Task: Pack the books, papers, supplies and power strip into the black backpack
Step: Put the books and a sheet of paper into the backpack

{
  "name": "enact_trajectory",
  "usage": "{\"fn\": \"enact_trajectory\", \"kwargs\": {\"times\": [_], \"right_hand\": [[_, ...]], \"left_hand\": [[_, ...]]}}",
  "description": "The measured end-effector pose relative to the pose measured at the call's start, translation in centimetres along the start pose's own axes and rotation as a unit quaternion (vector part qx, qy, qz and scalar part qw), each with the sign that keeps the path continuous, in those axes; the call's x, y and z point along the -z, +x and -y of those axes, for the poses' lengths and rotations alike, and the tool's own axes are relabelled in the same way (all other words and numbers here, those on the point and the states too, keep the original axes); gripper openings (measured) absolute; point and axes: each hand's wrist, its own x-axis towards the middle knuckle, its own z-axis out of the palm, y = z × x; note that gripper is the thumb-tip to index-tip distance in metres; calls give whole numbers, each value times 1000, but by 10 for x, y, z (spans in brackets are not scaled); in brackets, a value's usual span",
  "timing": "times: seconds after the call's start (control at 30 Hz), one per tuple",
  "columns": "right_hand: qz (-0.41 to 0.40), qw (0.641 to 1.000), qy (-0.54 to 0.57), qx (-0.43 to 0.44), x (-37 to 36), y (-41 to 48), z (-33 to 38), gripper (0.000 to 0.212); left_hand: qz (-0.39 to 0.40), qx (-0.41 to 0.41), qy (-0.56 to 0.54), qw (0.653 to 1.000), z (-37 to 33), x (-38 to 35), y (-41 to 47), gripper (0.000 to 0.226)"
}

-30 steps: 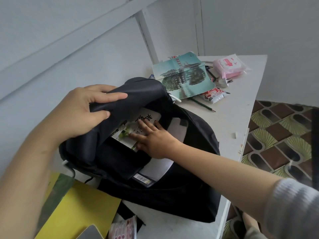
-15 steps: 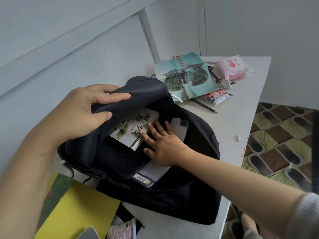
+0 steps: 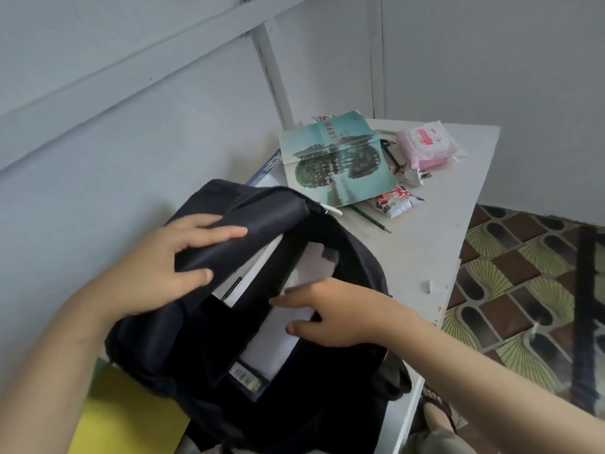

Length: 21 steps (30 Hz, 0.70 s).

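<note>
The black backpack [image 3: 330, 398] lies open on the white table [image 3: 435, 231]. My left hand [image 3: 157, 273] grips its upper flap and holds it up. My right hand [image 3: 330, 312] rests at the opening's right side, its fingers and thumb round the edge of white papers [image 3: 271, 345] inside. A white book [image 3: 252, 273] stands deeper in the bag, mostly hidden by the flap. A teal book [image 3: 340, 162] with trees on its cover lies behind the bag. A green pencil [image 3: 371, 219] lies beside it.
A pink packet [image 3: 425, 145], a red-and-white snack packet [image 3: 394, 201] and black small items [image 3: 396, 162] sit at the table's far end. A yellow folder [image 3: 131, 417] lies at the lower left. Patterned floor tiles [image 3: 523, 290] lie to the right, past the table edge.
The white book has slid deeper into the bag, its cover now hidden. My right hand moved off it, back to the papers at the opening's right. My left hand kept holding the flap.
</note>
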Motion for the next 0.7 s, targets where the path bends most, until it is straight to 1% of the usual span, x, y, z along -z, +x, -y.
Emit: {"fn": "enact_trajectory", "kwargs": {"times": [0.07,0.1,0.17,0.2,0.23,0.27,0.33,0.4,0.47,0.53,0.6,0.63,0.7], "right_hand": [[-36,998,47,8,16,-13,-7,35],[-66,995,77,8,25,-18,-12,28],[-156,980,126,-2,44,-21,-32,19],[-211,969,131,-12,53,-20,-45,18],[-263,956,123,-29,62,-16,-61,17],[-307,945,107,-46,72,-11,-77,15],[-351,931,72,-73,91,2,-111,13],[-360,928,39,-92,108,19,-142,12],[-354,930,3,-102,123,37,-171,17],[-326,939,-22,-111,139,55,-191,23],[-286,948,-58,-131,155,70,-204,28],[-266,951,-75,-140,162,75,-208,30],[-242,956,-95,-139,174,83,-215,30]], "left_hand": [[59,26,8,998,4,-10,5,80],[88,38,7,995,5,-15,8,74],[117,65,-13,991,5,-23,19,47],[111,78,-35,990,4,-25,25,44],[86,81,-61,991,4,-26,33,51],[49,81,-88,992,4,-27,43,48],[-47,73,-131,988,0,-30,67,27],[-130,72,-157,976,3,-35,96,23],[-169,82,-179,966,8,-41,128,17],[-163,83,-176,967,15,-50,161,7],[-126,82,-151,977,23,-59,191,29],[-110,86,-141,980,26,-63,205,32],[-82,96,-122,984,33,-70,229,27]]}}
